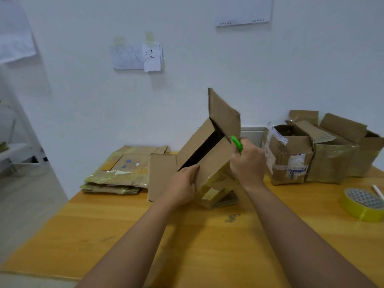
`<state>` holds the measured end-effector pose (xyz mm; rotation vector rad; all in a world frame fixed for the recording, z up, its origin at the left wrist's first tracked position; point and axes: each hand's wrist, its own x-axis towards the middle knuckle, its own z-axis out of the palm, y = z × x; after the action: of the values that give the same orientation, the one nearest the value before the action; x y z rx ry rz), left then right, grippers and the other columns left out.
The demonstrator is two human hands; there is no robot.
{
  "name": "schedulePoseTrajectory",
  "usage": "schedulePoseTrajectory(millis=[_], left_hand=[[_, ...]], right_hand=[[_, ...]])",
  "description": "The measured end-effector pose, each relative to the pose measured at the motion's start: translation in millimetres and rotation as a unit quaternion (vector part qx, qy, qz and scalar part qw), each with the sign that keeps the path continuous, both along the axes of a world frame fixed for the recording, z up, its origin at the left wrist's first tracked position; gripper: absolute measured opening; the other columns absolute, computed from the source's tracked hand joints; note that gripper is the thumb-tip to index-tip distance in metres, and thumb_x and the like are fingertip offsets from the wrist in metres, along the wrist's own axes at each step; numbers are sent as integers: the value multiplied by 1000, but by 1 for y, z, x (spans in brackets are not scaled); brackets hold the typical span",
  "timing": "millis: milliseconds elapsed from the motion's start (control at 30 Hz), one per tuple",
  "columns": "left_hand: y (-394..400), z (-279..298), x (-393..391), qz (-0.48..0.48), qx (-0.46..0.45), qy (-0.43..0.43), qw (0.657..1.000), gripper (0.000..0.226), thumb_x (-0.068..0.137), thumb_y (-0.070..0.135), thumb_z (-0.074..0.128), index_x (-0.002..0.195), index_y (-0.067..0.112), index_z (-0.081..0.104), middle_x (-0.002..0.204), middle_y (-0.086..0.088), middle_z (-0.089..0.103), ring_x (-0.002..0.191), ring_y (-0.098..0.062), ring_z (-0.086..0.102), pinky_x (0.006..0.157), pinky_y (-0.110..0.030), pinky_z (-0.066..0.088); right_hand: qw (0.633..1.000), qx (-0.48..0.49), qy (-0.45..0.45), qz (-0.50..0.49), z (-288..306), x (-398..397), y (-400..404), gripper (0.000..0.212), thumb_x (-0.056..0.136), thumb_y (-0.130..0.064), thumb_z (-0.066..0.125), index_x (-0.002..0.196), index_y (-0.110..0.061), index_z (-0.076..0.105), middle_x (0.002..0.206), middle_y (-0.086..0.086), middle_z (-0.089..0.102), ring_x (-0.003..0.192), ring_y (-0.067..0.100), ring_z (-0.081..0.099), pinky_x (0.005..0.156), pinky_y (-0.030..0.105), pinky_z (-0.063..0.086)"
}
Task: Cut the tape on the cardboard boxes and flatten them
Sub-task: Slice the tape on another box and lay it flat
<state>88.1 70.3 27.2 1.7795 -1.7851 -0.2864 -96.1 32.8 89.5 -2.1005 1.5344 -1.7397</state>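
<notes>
A brown cardboard box (209, 159) stands tilted on the wooden table (207, 235), open side up and away from me, one flap raised, another lying flat to its left. Yellowish tape covers its lower end. My left hand (182, 187) grips the box's near left edge. My right hand (247, 163) is closed around a green cutter (236, 143), held against the box's upper right side. The blade is hidden.
A stack of flattened boxes (118, 171) lies at the table's far left. Several opened, taped boxes (291, 156) stand at the far right against the wall. A yellow tape roll (362, 204) and a white pen (378, 191) sit at the right edge.
</notes>
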Motion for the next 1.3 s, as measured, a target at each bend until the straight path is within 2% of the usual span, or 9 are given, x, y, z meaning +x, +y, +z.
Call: schedulePoseTrajectory(millis=[133, 300, 467, 633, 833, 900, 967, 1100, 1300], left_hand=[[-7, 6, 5, 5, 25, 203, 979, 72, 83, 46, 50, 152, 38, 28, 153, 1, 38, 134, -20, 41, 110, -47, 39], [4, 4, 9, 72, -77, 160, 981, 97, 66, 81, 57, 148, 34, 33, 138, 5, 42, 126, -14, 41, 102, -42, 45], [24, 17, 16, 173, -191, 89, 962, 75, 69, 68, 74, 118, 18, 46, 107, 6, 45, 95, -11, 46, 78, -31, 49], [29, 3, 19, 135, -224, 188, 947, 51, 77, 52, 77, 103, 24, 44, 98, 9, 52, 86, -7, 54, 65, -23, 49], [37, -24, 19, 71, -177, 224, 956, 34, 92, 48, 61, 121, 42, 45, 110, 10, 62, 97, -3, 61, 79, -26, 56], [44, -24, 10, 61, -164, 185, 967, 27, 98, 40, 56, 124, 36, 49, 101, 16, 61, 88, 4, 58, 72, -15, 52], [50, -25, -4, 60, -171, 101, 978, 25, 101, 36, 51, 121, 22, 58, 88, 10, 64, 73, -5, 60, 60, -21, 50], [51, -23, -32, 49, -160, 1, 986, 33, 105, 29, 41, 132, 13, 50, 86, -6, 67, 65, -24, 60, 46, -29, 34], [35, -23, -69, 33, -11, -45, 998, 55, 106, 28, 35, 155, 12, 16, 128, -11, 59, 100, -32, 62, 69, -39, 45]], right_hand=[[998, -30, 38, 33, 7, 12, 4, 12, 90, -8, 61, 79, -3, 65, 57, 8, 51, 53, 22, 43, 51, 27, 29], [994, -29, 99, 28, 10, 21, -4, 9, 89, -9, 61, 85, -3, 67, 60, 6, 51, 55, 27, 48, 48, 25, 19], [990, -48, 129, -13, 11, 36, -11, 12, 88, -8, 57, 86, -2, 67, 65, 17, 61, 58, 36, 58, 54, 30, 27], [976, -159, 146, -20, 21, 49, -1, 24, 96, -31, 57, 103, -13, 72, 81, 11, 71, 66, 33, 64, 51, 31, 44], [989, 5, 127, 75, 11, 49, -8, 38, 94, -53, 53, 103, -22, 73, 93, -1, 70, 85, 23, 60, 65, 34, 47], [990, 37, 62, 124, 11, 46, -7, 35, 97, -45, 52, 103, -17, 72, 87, -6, 63, 81, 16, 54, 66, 30, 37], [982, 95, 29, 160, 11, 46, -11, 36, 100, -41, 48, 93, -12, 68, 80, -4, 58, 77, 15, 51, 68, 32, 36], [972, 161, -8, 170, 8, 49, -14, 43, 100, -49, 36, 122, -21, 61, 125, 5, 55, 121, 20, 47, 104, 40, 37], [984, 118, 21, 134, -12, 44, 11, 35, 103, -35, 38, 117, -9, 58, 123, 7, 48, 107, 14, 45, 88, 22, 34]])
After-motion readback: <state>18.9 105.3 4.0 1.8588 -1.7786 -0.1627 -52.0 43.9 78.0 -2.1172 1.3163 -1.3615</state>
